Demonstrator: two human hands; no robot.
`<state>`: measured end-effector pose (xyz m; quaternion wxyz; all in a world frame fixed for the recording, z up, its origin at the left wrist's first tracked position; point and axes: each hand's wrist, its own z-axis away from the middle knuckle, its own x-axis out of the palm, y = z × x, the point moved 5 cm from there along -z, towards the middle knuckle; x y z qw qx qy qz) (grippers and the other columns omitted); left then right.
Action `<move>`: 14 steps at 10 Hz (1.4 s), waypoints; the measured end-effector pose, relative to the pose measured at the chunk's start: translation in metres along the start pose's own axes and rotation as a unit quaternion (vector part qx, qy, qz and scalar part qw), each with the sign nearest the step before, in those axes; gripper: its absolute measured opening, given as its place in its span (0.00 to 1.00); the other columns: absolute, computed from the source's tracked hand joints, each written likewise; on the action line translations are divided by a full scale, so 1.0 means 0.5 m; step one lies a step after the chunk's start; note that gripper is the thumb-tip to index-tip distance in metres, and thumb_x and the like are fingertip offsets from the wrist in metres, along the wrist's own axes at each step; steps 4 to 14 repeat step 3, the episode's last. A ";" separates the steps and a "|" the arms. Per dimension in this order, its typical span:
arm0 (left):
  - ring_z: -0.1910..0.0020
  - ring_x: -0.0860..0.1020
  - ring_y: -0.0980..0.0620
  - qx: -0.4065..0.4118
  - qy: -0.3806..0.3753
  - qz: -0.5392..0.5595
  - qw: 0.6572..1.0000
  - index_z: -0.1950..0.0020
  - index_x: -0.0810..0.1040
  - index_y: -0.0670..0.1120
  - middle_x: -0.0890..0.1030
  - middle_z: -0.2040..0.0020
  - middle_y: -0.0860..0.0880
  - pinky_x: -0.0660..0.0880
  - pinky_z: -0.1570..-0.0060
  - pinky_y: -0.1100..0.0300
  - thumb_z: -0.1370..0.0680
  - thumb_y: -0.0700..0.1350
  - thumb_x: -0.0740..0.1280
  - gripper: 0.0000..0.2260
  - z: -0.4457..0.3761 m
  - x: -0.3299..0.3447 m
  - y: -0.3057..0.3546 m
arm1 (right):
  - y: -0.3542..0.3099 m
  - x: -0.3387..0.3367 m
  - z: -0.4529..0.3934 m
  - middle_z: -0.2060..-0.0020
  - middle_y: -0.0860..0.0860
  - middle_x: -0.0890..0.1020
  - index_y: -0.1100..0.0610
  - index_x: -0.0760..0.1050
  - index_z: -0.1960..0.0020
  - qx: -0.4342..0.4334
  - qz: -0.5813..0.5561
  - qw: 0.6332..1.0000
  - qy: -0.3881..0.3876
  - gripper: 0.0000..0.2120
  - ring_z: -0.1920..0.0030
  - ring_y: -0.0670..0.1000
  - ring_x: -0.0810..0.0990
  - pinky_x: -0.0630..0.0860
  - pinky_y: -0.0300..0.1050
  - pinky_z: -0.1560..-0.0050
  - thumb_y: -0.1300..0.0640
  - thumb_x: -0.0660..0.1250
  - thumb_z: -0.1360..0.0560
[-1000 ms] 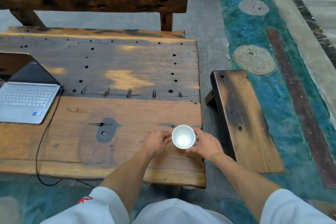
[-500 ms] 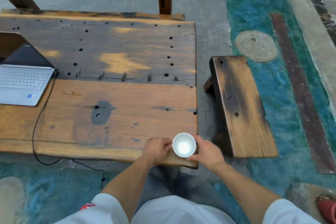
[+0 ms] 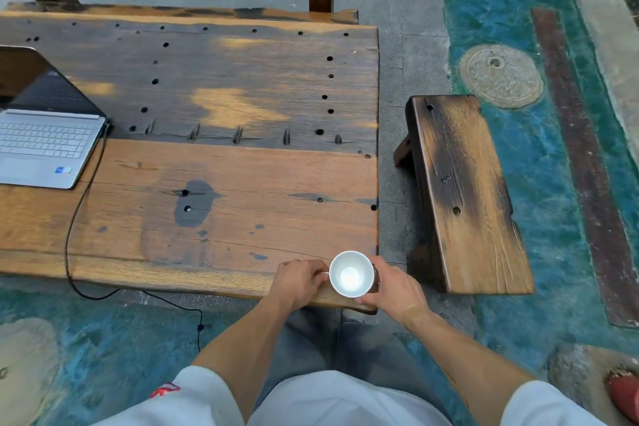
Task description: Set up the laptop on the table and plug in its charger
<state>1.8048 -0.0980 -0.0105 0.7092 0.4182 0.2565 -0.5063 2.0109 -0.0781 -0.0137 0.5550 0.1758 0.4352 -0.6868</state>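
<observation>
Right now both hands cup a small white cup [image 3: 351, 274] over the table's [image 3: 276, 183] near right corner: left hand [image 3: 300, 282] curled against its left side, right hand [image 3: 394, 287] wrapped round its right. Far to the left of the grip sits the open laptop [image 3: 45, 145], its charger cable [image 3: 81, 204] trailing off the table's near edge.

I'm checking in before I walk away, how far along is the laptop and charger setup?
Mostly done, it seems. The laptop sits open on the table, and a black cable runs from its right side over the near edge to the floor; whether the far end is plugged in is out of view. In hand now is a white cup, held between the left hand and right hand at the table's near right corner.
</observation>
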 end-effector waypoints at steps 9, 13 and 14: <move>0.40 0.79 0.49 -0.079 0.008 0.097 0.992 0.35 0.75 0.56 0.82 0.39 0.55 0.73 0.43 0.55 0.22 0.57 0.65 0.17 0.019 0.012 -0.004 | 0.006 -0.018 -0.013 0.31 0.44 0.71 0.35 0.54 0.29 -0.060 0.037 0.995 -0.071 0.53 0.34 0.52 0.72 0.74 0.54 0.39 0.40 0.80 0.45; 0.40 0.79 0.49 -0.079 0.008 0.097 0.992 0.35 0.75 0.56 0.82 0.39 0.55 0.73 0.43 0.55 0.22 0.57 0.65 0.17 0.019 0.012 -0.004 | 0.006 -0.018 -0.013 0.31 0.44 0.71 0.35 0.54 0.29 -0.060 0.037 0.995 -0.071 0.53 0.34 0.52 0.72 0.74 0.54 0.39 0.40 0.80 0.45; 0.40 0.79 0.49 -0.079 0.008 0.097 0.992 0.35 0.75 0.56 0.82 0.39 0.55 0.73 0.43 0.55 0.22 0.57 0.65 0.17 0.019 0.012 -0.004 | 0.006 -0.018 -0.013 0.31 0.44 0.71 0.35 0.54 0.29 -0.060 0.037 0.995 -0.071 0.53 0.34 0.52 0.72 0.74 0.54 0.39 0.40 0.80 0.45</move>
